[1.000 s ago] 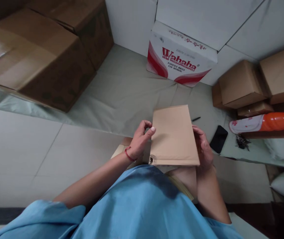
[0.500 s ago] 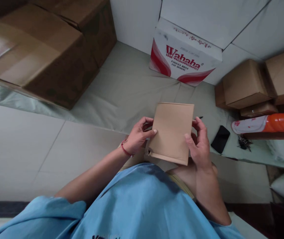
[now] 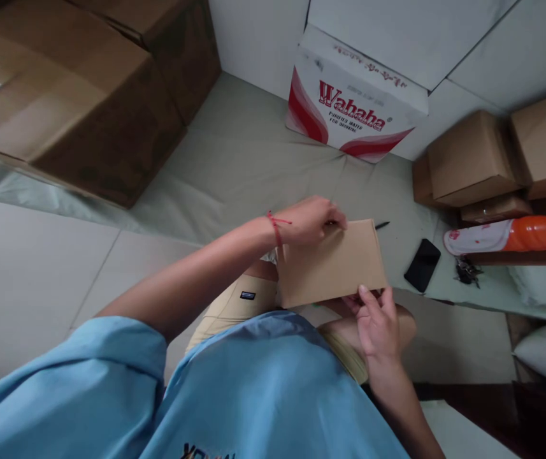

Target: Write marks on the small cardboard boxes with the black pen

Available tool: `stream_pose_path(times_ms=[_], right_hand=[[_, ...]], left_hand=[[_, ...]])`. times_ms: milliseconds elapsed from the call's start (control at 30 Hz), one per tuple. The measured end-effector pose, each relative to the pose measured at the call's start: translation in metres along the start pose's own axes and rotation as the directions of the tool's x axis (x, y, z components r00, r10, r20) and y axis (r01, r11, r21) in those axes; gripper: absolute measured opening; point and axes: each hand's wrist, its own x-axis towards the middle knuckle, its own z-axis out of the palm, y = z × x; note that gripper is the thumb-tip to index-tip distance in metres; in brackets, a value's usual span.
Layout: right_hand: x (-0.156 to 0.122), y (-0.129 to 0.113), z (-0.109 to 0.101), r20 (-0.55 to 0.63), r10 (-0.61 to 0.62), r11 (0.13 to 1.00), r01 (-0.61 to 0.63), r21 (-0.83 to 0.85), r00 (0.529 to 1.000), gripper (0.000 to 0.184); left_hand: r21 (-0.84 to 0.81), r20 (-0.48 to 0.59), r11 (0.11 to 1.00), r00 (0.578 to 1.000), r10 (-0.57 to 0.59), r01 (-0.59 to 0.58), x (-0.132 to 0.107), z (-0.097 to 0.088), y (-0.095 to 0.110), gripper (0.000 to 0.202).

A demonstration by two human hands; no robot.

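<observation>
I hold a flat brown padded envelope [image 3: 332,264] over my lap, its long side lying sideways. My left hand [image 3: 311,220], with a red string on the wrist, is closed on the envelope's far top edge. My right hand [image 3: 376,319] pinches the near bottom edge with its fingertips. Both hands touch the envelope at once. My blue shirt fills the bottom of the view and hides what lies under the envelope.
A grey-green sheet [image 3: 248,166] covers the floor ahead. Large brown cartons [image 3: 76,95] stand at left, a white and red Wahaha box [image 3: 356,108] at the back, smaller cartons [image 3: 468,156] at right. A black phone [image 3: 422,265], a pen [image 3: 381,225], keys [image 3: 466,271] and an orange-white roll [image 3: 516,237] lie at right.
The envelope turned from upright to lying sideways. My left hand moved from its left edge up to the far edge; my right hand slid down to the near edge.
</observation>
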Motion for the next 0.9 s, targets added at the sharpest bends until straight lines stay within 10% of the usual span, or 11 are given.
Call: stream_pose_path(times_ms=[167,367,500,667,900], right_hand=[[0.000,0.010,-0.017,0.112,0.062,0.994,-0.051,-0.096,0.992,0.066],[0.074,-0.016,-0.084,0.024,-0.127,0.851,0.122,-0.510,0.992,0.061],[0.152,-0.033,-0.094,0.110,-0.275,0.507,0.242,-0.827,0.955,0.053],[0.221,-0.054,-0.052,0.283,-0.213,-0.152,0.254,-0.955,0.935,0.070],[0.240,-0.075,-0.019,0.303,-0.062,-0.489,0.235,-0.840,0.951,0.043]], left_hand=[[0.035,0.043,0.978,0.978,0.203,-0.205,0.022,0.007,-0.004,0.064],[0.288,-0.495,0.955,0.843,0.211,-0.070,-0.045,0.019,0.017,0.026],[0.290,-0.632,0.957,0.755,0.176,0.020,-0.111,0.059,0.036,0.021],[0.402,-0.454,0.914,0.878,0.153,0.048,-0.146,0.099,0.040,0.056],[0.428,-0.439,0.898,0.891,0.112,0.098,-0.138,0.093,0.033,0.067]])
